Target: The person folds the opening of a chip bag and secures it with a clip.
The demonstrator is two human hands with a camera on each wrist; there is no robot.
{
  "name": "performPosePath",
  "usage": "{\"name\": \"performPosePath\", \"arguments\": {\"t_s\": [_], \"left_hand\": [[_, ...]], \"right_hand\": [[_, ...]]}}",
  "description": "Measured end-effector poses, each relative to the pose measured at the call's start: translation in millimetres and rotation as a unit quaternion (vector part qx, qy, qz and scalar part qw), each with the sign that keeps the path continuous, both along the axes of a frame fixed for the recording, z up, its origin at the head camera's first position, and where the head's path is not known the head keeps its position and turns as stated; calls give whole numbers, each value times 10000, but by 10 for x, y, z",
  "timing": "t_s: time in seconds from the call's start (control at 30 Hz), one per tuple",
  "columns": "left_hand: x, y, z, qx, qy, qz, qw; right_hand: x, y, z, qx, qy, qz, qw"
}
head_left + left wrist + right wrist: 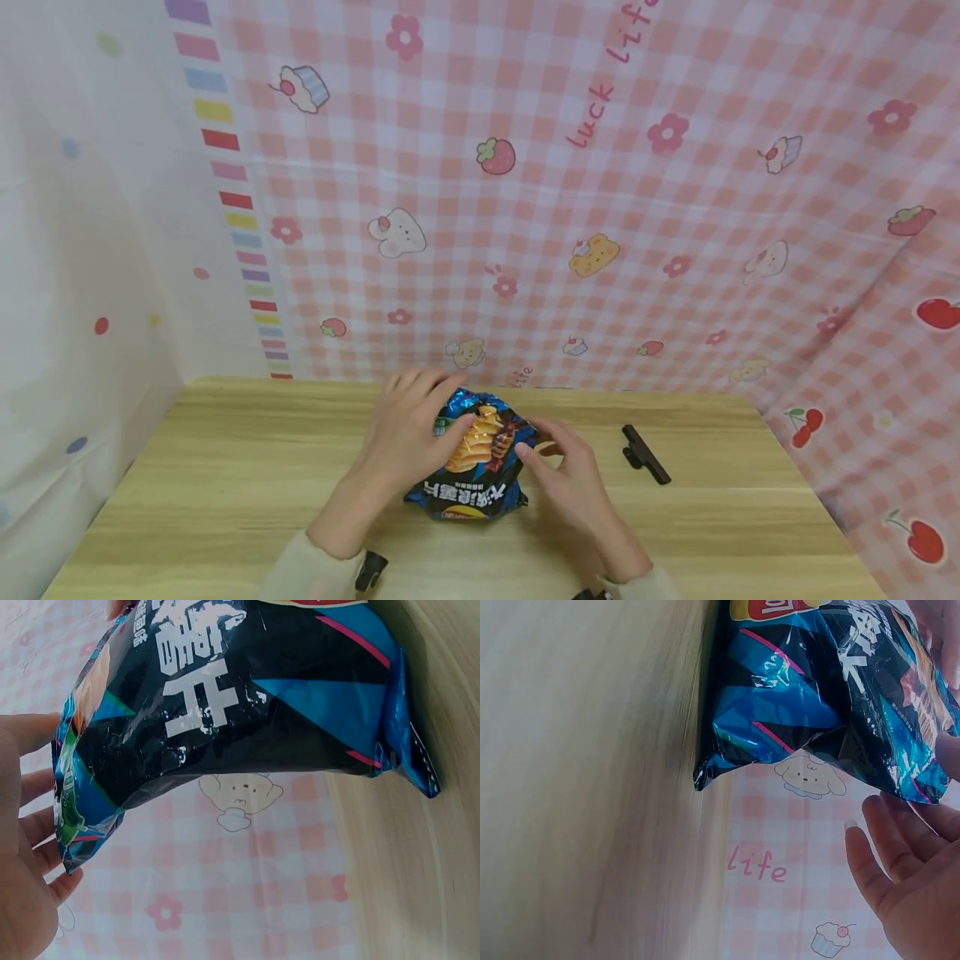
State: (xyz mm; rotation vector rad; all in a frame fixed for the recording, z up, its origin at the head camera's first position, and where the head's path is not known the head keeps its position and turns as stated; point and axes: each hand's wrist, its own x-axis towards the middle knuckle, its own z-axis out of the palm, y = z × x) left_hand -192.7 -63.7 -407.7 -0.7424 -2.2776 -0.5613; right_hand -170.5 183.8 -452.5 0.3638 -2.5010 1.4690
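A black and blue potato chip bag (480,467) stands tilted back on the wooden table, its printed lettering upside down in the head view. At its upper left side my left hand (411,421) grips it, thumb across the front and fingers behind. My right hand (566,471) pinches the upper right edge between thumb and fingers. In the left wrist view the left fingers (39,825) spread behind the crimped side of the bag (247,705). The right wrist view shows some fingers (889,847) of the right hand extended beyond the bag's edge.
A small black clip-like bar (647,454) lies on the table (720,508) to the right of the right hand. Behind the table hangs a pink checked cloth (525,208), with a white cloth (82,250) on the left.
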Motion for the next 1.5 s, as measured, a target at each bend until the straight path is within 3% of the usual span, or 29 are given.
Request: {"name": "performPosePath", "arguments": {"t_s": [0.33,0.67,1.1,1.33,1.5], "left_hand": [[18,6,-11,137,-152,-146,9997],[16,61,-33,83,18,-21,10000],[38,102,-40,37,322,-83,9994],[37,166,-57,277,647,-369,9968],[41,189,-76,385,659,-424,9962]], "right_hand": [[-5,-7,0,-102,-120,-142,9998],[-28,-5,-26,-215,76,-228,9995],[-24,-8,-46,-312,157,-214,9992],[-22,-3,-42,-420,136,-149,9989],[-20,13,-48,-463,197,-64,9987]]}}
